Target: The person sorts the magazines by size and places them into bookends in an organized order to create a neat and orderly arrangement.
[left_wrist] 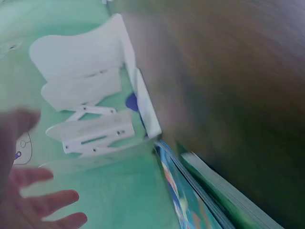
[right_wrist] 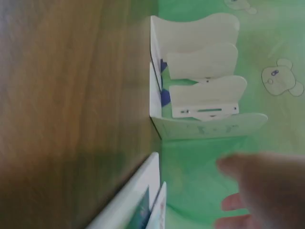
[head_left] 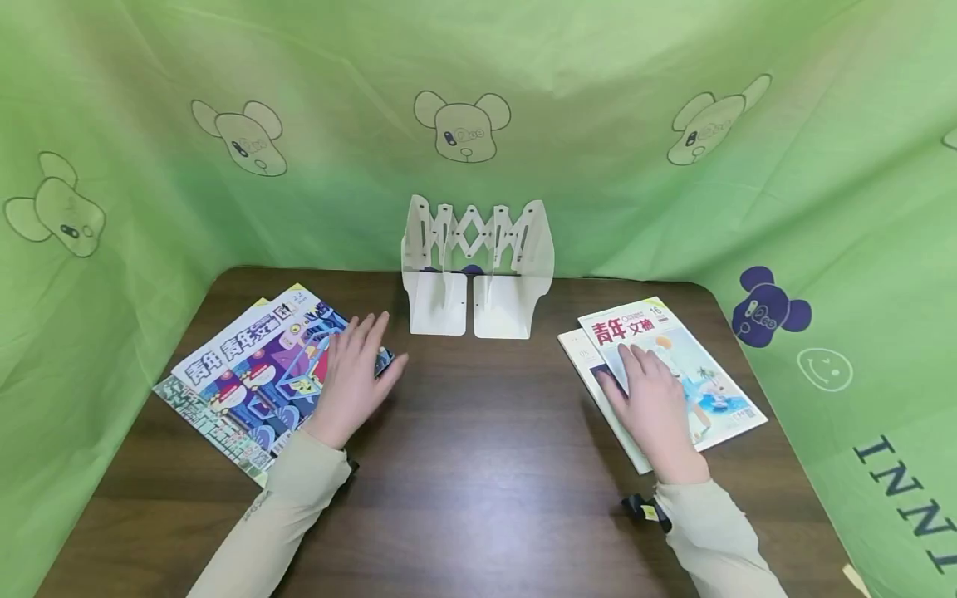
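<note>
On the left lies a small stack of magazines [head_left: 262, 374], the top one purple and blue; their edges [left_wrist: 200, 191] show in the left wrist view. My left hand [head_left: 354, 378] is over that stack's right side, fingers spread and holding nothing. On the right, a light-blue magazine [head_left: 695, 374] lies on another white-edged magazine [head_left: 598, 399]. My right hand [head_left: 650, 399] is over the left part of this pair, fingers loosely extended. Whether either hand touches paper I cannot tell. At the back middle stands a white expandable bookend [head_left: 511, 307] with upright dividers, apart from both hands.
A brown wooden table [head_left: 463, 465] carries everything. Green cloth [head_left: 478, 66] with printed bear heads hangs behind it and along both sides. The bookend stands close to the cloth at the table's back edge.
</note>
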A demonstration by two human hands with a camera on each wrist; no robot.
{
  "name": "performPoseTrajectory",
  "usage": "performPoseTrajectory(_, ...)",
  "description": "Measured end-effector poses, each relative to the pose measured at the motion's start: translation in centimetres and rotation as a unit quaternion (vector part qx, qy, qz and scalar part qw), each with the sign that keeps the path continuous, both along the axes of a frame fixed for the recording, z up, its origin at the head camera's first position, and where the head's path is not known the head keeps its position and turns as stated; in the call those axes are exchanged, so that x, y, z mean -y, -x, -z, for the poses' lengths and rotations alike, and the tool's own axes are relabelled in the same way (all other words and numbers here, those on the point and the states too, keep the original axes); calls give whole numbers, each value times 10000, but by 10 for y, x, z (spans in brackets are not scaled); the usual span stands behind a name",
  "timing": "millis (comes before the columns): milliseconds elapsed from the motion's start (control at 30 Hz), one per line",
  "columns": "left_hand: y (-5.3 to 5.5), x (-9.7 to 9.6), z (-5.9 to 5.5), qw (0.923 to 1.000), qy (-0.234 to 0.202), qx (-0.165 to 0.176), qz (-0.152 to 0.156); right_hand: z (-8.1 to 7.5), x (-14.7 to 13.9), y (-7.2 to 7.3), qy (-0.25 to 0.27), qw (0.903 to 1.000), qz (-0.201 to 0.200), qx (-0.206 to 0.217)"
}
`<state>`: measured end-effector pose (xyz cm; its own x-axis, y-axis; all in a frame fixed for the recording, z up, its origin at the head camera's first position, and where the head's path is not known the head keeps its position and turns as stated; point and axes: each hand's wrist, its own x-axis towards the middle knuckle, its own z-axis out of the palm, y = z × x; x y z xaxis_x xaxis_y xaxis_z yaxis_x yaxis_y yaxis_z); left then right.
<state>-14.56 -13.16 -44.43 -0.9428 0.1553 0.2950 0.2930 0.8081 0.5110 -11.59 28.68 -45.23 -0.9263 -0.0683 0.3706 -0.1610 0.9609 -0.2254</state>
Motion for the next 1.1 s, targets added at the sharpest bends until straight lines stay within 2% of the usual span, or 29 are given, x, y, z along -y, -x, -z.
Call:
performPoseTrajectory(67,7,-2,-5,9979,-624,-180,-80,-5,-3,4,-79,9996,48,256)
performPoseTrajectory(167,22,-5,-14,9899,-1338,-432,-170,-12,-8,11,-308,9950,141,936)
performPoseTrajectory(267,36,-8,-22,9844,-1695,-399,-247,-14,-14,20,-522,9883,149,1424)
performPoseTrajectory(467,58,-15,-31,9778,-2041,-311,-355,-10,-22,34,-741,9792,102,1884)
performPoseTrajectory(667,73,-22,-34,9705,-2377,-146,-375,-10,-26,45,-813,9604,226,2656)
performPoseTrajectory(833,82,-27,-34,9651,-2595,27,-348,-9,-22,53,-752,9479,330,3077)
performPoseTrajectory(967,85,-29,-33,9629,-2673,-49,-359,-5,-14,56,-735,9416,529,3243)
performPoseTrajectory(1100,88,-30,-33,9644,-2607,-217,-397,0,-9,56,-902,9479,645,2986)
